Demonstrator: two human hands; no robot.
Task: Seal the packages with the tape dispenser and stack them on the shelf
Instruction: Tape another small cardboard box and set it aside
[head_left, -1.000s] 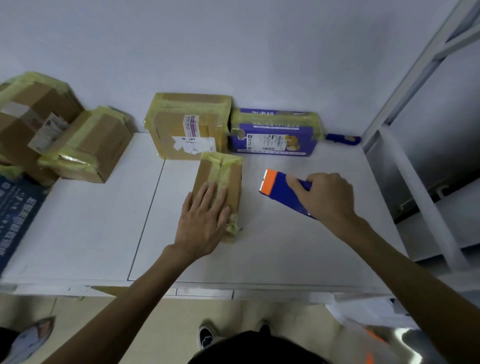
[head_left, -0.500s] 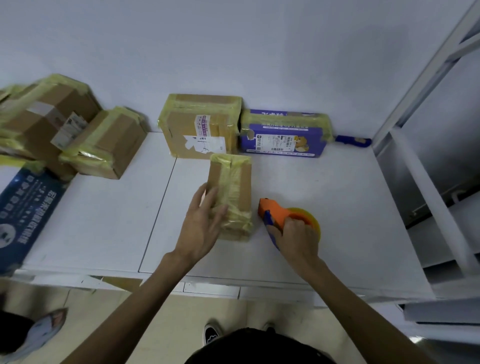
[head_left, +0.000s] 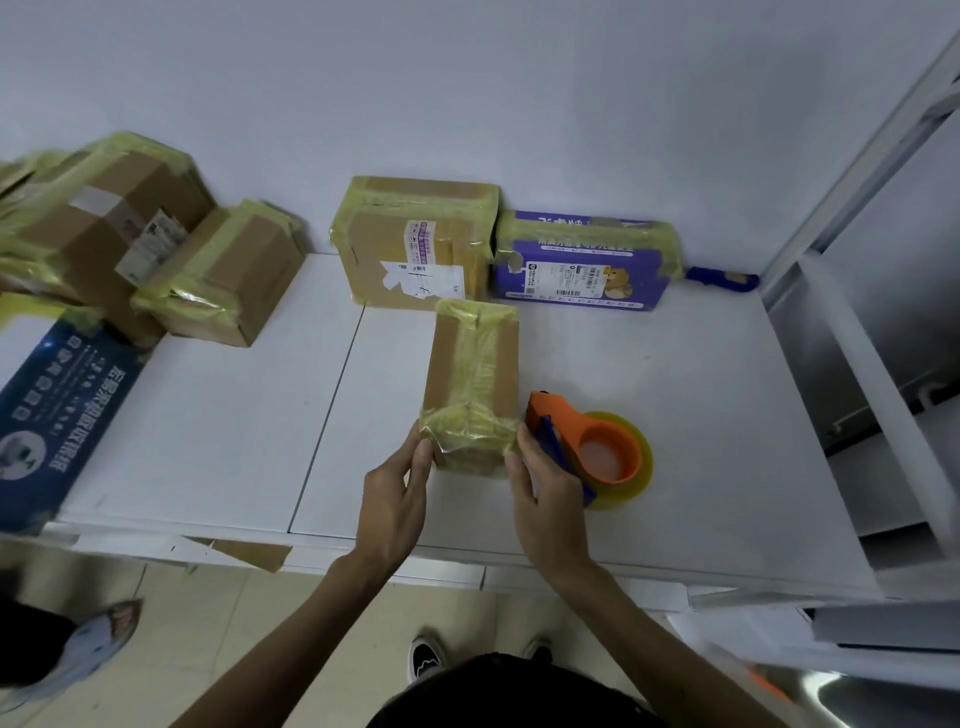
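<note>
A small cardboard package (head_left: 472, 384) wrapped in yellow tape lies lengthwise in the middle of the white table (head_left: 208, 441). My left hand (head_left: 395, 493) holds its near left corner, thumb on the near face. My right hand (head_left: 545, 493) holds the near right corner the same way. The orange and blue tape dispenser (head_left: 597, 447) with its yellow roll lies on its side on the table, just right of the package and beside my right hand, with no hand on it.
Against the wall stand a larger taped carton (head_left: 415, 244) and a purple box (head_left: 582, 265), with a blue handle (head_left: 722, 278) beside it. Taped boxes (head_left: 223, 280) pile at the left over a blue sign (head_left: 57, 405). A white shelf frame (head_left: 857, 338) rises at the right.
My right hand lowered the tape dispenser onto the table, let it go and moved to the package's near right corner. My left hand slid from the package's top to its near left corner.
</note>
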